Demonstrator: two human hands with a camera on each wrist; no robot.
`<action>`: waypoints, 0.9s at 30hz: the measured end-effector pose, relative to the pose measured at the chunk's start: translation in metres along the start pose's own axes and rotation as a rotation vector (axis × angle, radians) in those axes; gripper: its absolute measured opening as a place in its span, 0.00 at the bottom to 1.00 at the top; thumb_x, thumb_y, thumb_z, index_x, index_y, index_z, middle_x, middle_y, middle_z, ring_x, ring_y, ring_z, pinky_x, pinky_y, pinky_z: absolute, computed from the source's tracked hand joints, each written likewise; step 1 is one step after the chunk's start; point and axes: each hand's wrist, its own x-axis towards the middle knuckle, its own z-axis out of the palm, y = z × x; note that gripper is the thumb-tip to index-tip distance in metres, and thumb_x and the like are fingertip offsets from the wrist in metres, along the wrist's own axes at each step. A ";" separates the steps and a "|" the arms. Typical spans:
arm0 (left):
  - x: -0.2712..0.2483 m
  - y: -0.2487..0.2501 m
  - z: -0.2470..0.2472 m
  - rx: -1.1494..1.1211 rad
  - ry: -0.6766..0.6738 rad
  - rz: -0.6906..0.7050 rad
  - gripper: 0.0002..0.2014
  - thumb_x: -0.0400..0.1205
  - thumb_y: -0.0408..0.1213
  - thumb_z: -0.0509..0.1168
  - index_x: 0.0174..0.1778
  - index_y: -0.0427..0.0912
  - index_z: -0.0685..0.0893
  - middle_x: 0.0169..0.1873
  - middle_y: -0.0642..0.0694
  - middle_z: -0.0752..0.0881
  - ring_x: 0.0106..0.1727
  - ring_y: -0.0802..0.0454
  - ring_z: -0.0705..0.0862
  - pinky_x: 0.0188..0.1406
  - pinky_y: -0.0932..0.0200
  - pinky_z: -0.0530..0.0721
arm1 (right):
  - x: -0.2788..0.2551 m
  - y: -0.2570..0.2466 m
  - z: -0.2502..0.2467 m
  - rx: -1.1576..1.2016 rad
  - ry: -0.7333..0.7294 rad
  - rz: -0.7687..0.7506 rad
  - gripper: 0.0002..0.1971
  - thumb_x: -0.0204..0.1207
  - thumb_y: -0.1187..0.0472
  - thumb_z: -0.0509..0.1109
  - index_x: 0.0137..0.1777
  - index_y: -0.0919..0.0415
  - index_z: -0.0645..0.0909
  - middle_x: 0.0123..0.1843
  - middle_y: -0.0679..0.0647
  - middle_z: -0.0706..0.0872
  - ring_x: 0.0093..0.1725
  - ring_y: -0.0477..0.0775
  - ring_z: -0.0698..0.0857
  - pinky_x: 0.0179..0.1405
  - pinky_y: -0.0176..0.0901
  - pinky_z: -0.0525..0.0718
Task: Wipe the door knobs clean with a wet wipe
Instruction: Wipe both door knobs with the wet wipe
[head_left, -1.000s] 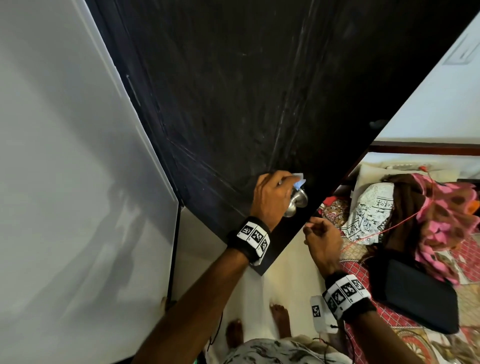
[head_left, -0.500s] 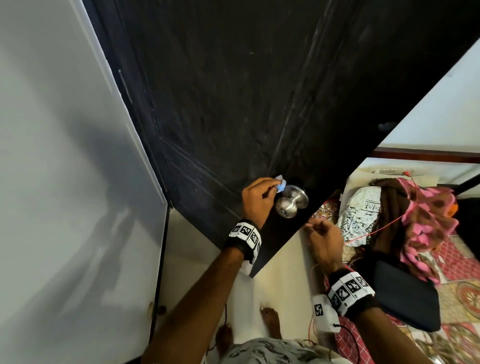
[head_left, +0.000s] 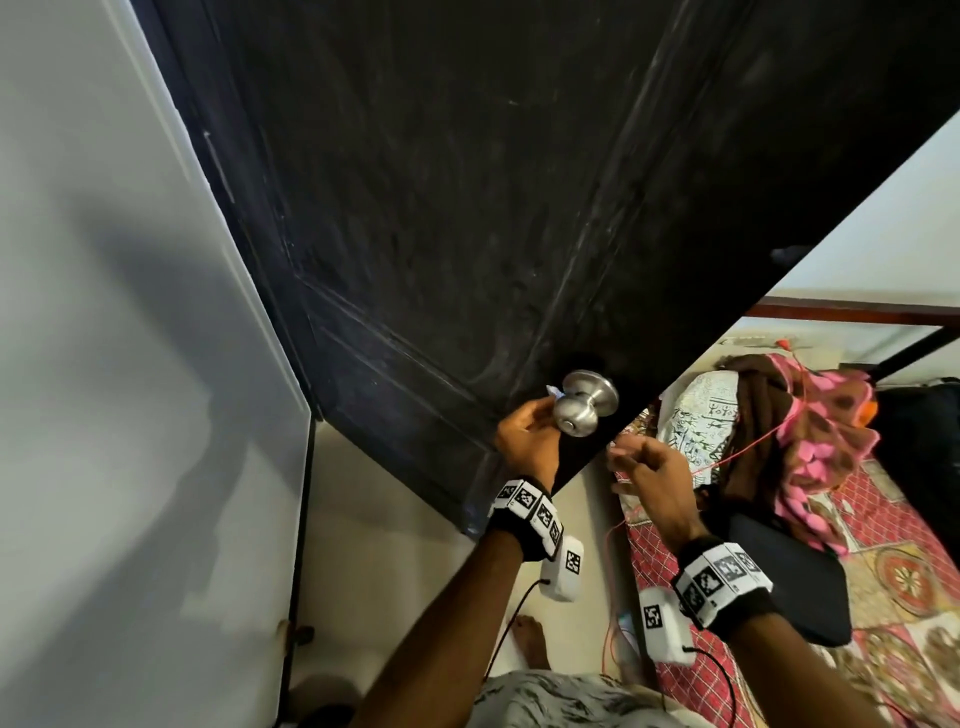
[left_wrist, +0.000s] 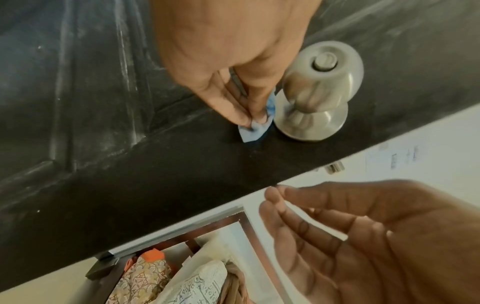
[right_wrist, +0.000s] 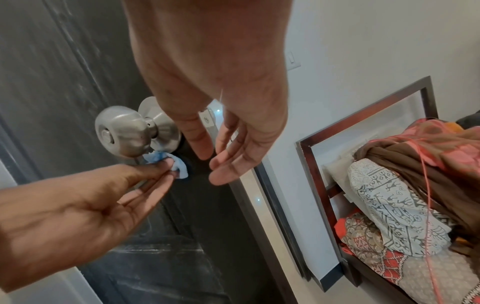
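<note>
A round brushed-steel door knob (head_left: 577, 410) (left_wrist: 322, 67) (right_wrist: 122, 131) sticks out of a black door (head_left: 467, 208) near its free edge. My left hand (head_left: 527, 436) (left_wrist: 233, 61) (right_wrist: 78, 205) pinches a small crumpled blue wet wipe (head_left: 554, 391) (left_wrist: 255, 125) (right_wrist: 168, 162) between thumb and fingertips, held against the knob's base plate (left_wrist: 298, 125) on its left side. My right hand (head_left: 649, 478) (left_wrist: 363, 236) (right_wrist: 221, 123) hovers just right of the door's edge, fingers straight and spread, holding nothing and touching nothing.
A white wall (head_left: 130, 364) stands on the left. Right of the door edge lies a bed (head_left: 909, 571) with patterned cloths (head_left: 810, 426), a pillow (right_wrist: 389, 205), a black case (head_left: 789, 582) and a thin red cord (head_left: 743, 447). My bare feet (head_left: 530, 639) show on the pale floor below.
My left hand has come off the top of the knob and moved to its left side with the wipe. My right hand has gone from loosely curled to spread.
</note>
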 end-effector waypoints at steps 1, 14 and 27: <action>-0.002 -0.001 0.003 -0.012 -0.007 -0.028 0.13 0.76 0.16 0.71 0.50 0.33 0.94 0.43 0.40 0.94 0.37 0.68 0.90 0.43 0.72 0.86 | -0.001 0.000 -0.002 0.011 -0.001 0.013 0.08 0.85 0.72 0.68 0.58 0.66 0.88 0.55 0.65 0.92 0.56 0.68 0.90 0.52 0.60 0.92; -0.014 0.005 0.031 -0.142 -0.067 -0.344 0.17 0.64 0.31 0.87 0.47 0.37 0.94 0.42 0.41 0.95 0.45 0.44 0.95 0.51 0.50 0.94 | 0.003 -0.016 -0.001 0.220 -0.061 0.159 0.18 0.88 0.49 0.68 0.55 0.64 0.90 0.54 0.59 0.94 0.50 0.54 0.91 0.47 0.50 0.92; -0.014 0.016 0.003 0.013 -0.224 -0.242 0.12 0.78 0.17 0.71 0.49 0.36 0.90 0.34 0.52 0.91 0.32 0.71 0.88 0.39 0.73 0.82 | 0.022 -0.022 0.022 0.731 -0.068 0.514 0.06 0.85 0.58 0.72 0.52 0.60 0.87 0.43 0.51 0.92 0.39 0.46 0.84 0.36 0.34 0.84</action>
